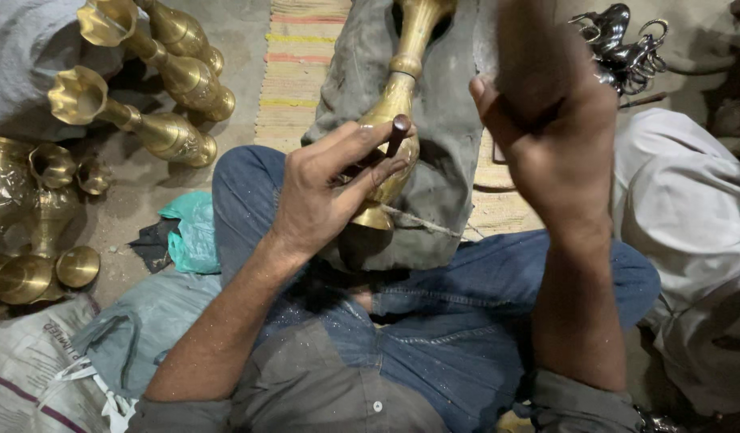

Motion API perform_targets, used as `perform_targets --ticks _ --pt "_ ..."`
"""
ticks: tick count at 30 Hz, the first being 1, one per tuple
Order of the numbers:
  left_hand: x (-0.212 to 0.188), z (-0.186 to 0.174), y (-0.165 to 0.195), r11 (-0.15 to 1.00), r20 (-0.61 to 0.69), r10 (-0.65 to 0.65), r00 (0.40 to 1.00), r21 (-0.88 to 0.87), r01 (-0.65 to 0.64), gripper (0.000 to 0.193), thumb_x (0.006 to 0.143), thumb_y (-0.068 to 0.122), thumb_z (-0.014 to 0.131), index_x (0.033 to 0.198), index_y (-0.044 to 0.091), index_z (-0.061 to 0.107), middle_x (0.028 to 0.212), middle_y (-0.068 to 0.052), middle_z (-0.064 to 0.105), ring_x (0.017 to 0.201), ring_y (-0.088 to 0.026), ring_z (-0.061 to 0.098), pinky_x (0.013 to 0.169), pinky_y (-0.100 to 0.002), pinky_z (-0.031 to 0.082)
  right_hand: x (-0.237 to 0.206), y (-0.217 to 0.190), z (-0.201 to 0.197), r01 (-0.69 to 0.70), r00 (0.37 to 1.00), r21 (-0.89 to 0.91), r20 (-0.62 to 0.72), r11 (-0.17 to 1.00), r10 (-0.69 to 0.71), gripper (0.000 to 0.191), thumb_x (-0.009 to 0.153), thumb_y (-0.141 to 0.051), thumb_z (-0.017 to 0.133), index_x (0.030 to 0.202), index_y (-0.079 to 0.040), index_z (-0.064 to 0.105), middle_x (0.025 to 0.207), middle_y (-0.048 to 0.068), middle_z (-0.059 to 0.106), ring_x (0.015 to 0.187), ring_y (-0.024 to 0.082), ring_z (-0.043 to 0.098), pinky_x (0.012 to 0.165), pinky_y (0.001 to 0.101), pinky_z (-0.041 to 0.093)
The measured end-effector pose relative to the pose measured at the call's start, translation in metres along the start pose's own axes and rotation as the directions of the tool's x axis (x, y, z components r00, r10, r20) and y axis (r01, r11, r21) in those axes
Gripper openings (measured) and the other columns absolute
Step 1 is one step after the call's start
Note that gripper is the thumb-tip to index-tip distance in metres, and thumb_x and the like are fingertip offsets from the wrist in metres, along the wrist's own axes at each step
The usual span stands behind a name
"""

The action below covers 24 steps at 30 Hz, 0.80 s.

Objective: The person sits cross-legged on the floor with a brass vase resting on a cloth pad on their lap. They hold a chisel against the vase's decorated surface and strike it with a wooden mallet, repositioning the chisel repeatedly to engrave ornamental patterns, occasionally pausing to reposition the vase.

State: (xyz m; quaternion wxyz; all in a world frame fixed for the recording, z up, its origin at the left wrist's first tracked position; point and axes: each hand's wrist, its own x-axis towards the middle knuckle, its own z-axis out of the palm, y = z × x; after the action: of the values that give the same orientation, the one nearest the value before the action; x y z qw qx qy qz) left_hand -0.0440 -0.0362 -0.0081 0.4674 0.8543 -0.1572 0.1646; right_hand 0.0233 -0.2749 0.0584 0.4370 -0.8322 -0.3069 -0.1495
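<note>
Far left, fluted golden brass vases (157, 128) lie heaped on the floor. My left hand (322, 188) pinches a short dark punch (398, 135), tip set on the slender brass vase (394, 112) resting on grey cloth (446, 160) over my knee. My right hand (558, 136) is raised, blurred, fist closed; what it grips I cannot tell. Best practice: keep the punch steady, square to the metal, fingers clear.

A white printed sack (33, 377) lies bottom left (purple stripes, crumpled).

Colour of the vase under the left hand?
Shiny gold brass vase, best seen in the head view; left hand holds a dark punch.
</note>
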Motion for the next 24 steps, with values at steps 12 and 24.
perform_targets --ticks 12,24 --pt "0.004 -0.008 0.008 0.996 -0.01 0.079 0.997 -0.039 -0.08 0.033 0.101 0.018 0.076 0.132 0.013 0.067 0.106 -0.003 0.073 0.088 -0.015 0.074 0.076 -0.029 0.061 0.004 0.0 0.0 0.122 0.99 -0.399 0.118 0.909 -0.081 0.025 0.093 -0.005 0.084 0.108 -0.002 0.064 0.102 0.012 0.069 0.092 0.027 0.069 0.082 0.042 0.056" --pt "0.005 -0.011 0.011 1.0 0.053 -0.022 0.998 -0.001 0.022 0.041 0.099 0.02 0.079 0.138 0.014 0.069 0.089 -0.003 0.067 0.071 -0.013 0.064 0.064 -0.033 0.054 0.005 0.001 0.003 -0.038 0.997 -0.201 0.06 0.979 0.051 0.025 0.095 -0.009 0.081 0.105 -0.001 0.059 0.081 0.01 0.065 0.07 0.024 0.063 0.063 0.0395 0.048"
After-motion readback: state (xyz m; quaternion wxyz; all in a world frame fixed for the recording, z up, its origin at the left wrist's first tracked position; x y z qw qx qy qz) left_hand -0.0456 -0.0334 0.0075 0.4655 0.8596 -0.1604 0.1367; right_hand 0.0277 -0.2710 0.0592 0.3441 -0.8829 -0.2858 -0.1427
